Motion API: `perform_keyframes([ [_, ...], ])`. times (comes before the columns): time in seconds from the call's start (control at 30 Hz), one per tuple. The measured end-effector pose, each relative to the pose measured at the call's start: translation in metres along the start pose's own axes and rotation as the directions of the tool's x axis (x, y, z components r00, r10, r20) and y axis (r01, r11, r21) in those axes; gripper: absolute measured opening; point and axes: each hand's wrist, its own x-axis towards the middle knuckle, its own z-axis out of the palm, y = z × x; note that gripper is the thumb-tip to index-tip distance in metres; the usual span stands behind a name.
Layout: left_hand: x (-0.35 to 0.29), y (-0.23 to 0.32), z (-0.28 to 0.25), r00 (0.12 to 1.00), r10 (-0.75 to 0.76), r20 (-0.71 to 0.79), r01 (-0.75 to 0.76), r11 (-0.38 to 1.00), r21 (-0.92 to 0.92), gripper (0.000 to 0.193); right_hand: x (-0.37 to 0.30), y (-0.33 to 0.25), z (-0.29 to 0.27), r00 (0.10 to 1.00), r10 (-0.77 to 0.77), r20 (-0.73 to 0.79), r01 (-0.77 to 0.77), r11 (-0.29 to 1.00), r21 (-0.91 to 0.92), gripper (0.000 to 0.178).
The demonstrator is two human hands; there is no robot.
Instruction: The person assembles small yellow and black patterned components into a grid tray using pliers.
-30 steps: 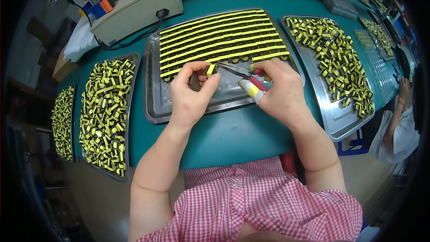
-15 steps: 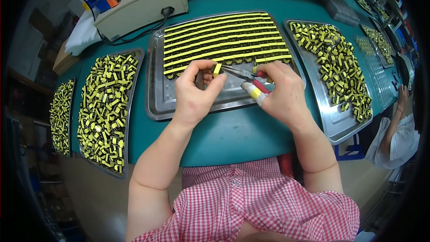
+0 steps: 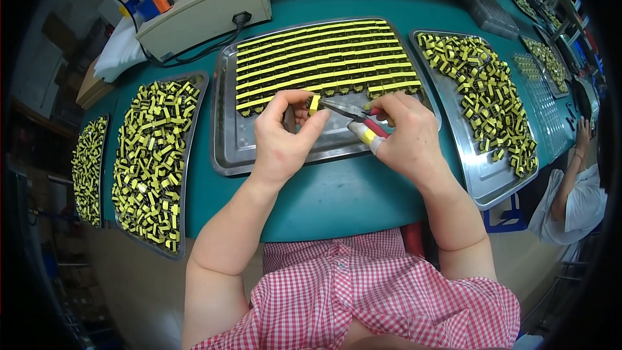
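Between the thumb and fingers of my left hand [image 3: 283,137] is a small yellow-and-black transformer [image 3: 314,104]. My right hand [image 3: 413,133] is closed around pliers [image 3: 377,126] with red handles, and a finger on it is wrapped in white and yellow tape. The plier jaws point left and reach the transformer's right side; whether they grip a pin is too small to tell. Both hands are above the near part of a metal tray [image 3: 234,149]. Neat rows of similar transformers [image 3: 324,58] fill the tray's far part.
Loose transformers heap in a metal tray [image 3: 189,136] and a further pile [image 3: 89,169] at left, and in another tray [image 3: 486,178] at right. A beige box-shaped device [image 3: 207,16] with a black cord stands far left. Clear plastic trays [image 3: 476,3] lie far right, near another person's arm [image 3: 570,172].
My hands stay almost in place. The pliers have shifted slightly, with their jaws still at the transformer in my left hand.
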Motion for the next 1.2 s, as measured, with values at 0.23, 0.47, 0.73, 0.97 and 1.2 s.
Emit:
perform_keyframes([
  [0.23, -0.001, -0.003, 0.002, 1.0, 0.016, -0.017, -0.017, 1.0, -0.024, 0.026, -0.001, -0.001, 0.003, 1.0, 0.023, -0.015, -0.022, 1.0, 0.001, 0.03],
  [0.47, -0.001, 0.002, 0.002, 0.999, -0.052, -0.017, 0.05, 0.996, -0.076, 0.026, 0.0, -0.001, 0.011, 1.0, 0.024, -0.017, -0.023, 0.998, 0.061, 0.031],
  [0.73, -0.003, 0.004, 0.001, 0.973, -0.186, 0.136, 0.214, 0.947, -0.24, 0.029, 0.003, 0.0, 0.007, 0.864, 0.252, 0.435, -0.475, 0.695, 0.54, 0.026],
  [0.97, -0.005, -0.001, 0.005, 0.964, -0.097, 0.245, 0.173, 0.936, -0.306, 0.03, 0.006, -0.005, 0.005, 0.705, 0.156, 0.692, -0.685, -0.102, 0.721, 0.035],
  [1.2, -0.006, -0.002, 0.005, 0.971, -0.014, 0.238, 0.073, 0.969, -0.237, 0.032, 0.002, -0.003, 0.007, 0.726, 0.054, 0.685, -0.67, -0.165, 0.723, 0.032],
])
